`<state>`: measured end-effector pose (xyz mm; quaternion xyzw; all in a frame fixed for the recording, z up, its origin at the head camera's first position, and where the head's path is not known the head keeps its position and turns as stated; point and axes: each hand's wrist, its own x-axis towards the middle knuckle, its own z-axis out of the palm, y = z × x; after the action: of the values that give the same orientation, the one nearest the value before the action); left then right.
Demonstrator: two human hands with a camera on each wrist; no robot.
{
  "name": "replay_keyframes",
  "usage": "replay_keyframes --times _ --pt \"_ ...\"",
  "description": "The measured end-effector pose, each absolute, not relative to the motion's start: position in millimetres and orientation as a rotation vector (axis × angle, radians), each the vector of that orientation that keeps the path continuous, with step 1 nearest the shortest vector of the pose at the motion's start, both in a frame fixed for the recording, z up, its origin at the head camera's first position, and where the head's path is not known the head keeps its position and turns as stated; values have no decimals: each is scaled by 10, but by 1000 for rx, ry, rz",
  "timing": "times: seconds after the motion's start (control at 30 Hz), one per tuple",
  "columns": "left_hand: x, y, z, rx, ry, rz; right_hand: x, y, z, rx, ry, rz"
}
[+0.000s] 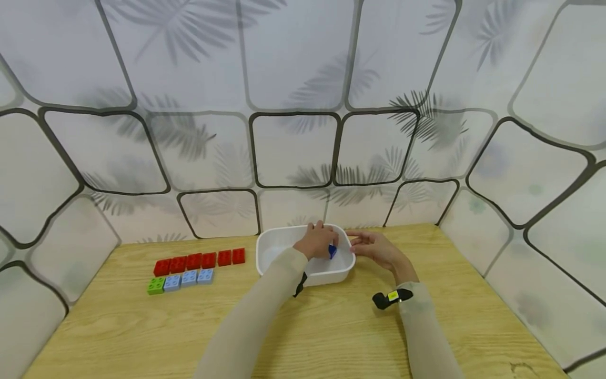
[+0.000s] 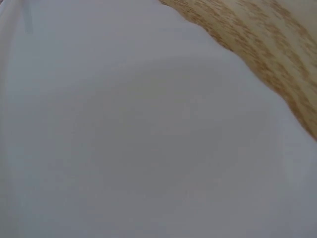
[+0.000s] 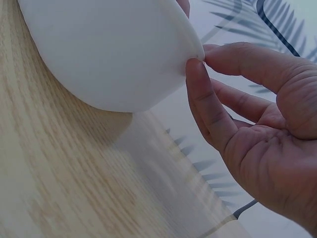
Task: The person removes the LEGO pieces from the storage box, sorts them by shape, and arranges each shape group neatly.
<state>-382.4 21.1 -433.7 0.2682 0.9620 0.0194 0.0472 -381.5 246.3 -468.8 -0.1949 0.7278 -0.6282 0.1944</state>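
My left hand (image 1: 316,241) sits low in the middle of the head view, inside the white plastic tub (image 1: 274,243), fingers curled around a small dark-blue brick (image 1: 333,251) so it comes up clear of the walls; my right hand (image 1: 374,248) rests just right of it, thumb and fingertips lightly pinching the tub's rim (image 3: 195,52), as I judge it, to keep the tub from sliding on the wooden table (image 1: 331,326). At centre left, well apart from the tub, a row of red bricks (image 1: 199,260) lies above a green brick (image 1: 155,286) and three light-blue bricks (image 1: 189,279), sorted by colour.
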Motion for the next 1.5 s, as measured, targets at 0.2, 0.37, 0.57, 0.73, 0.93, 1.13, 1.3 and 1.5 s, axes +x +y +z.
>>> replay_keyframes --times 0.2,0.37,0.57,0.73,0.93,1.13,1.3,1.5 --pt "-3829 172 -4333 838 2937 66 -3835 2450 -4682 -564 2044 -1761" --pt "-3831 120 -4335 870 2946 167 -3830 2441 -4672 -557 2035 -1760" --pt "-3803 31 -4216 948 2993 297 -3833 2437 -4664 -572 2039 -1752" --pt "-3716 -72 -4053 1020 3012 399 -3852 2444 -4658 -571 2055 -1752" --pt "-3536 -337 -3846 1086 3071 482 -3870 2470 -4667 -565 2074 -1737" --pt "-3322 -772 -3638 1155 3171 616 -3858 2483 -4674 -551 2073 -1746" --pt "-3201 -1140 -3541 1092 3254 615 -3845 2470 -4692 -560 2073 -1745" --pt "-3085 -1445 -3576 1022 3265 568 -3833 2455 -4710 -566 2071 -1753"
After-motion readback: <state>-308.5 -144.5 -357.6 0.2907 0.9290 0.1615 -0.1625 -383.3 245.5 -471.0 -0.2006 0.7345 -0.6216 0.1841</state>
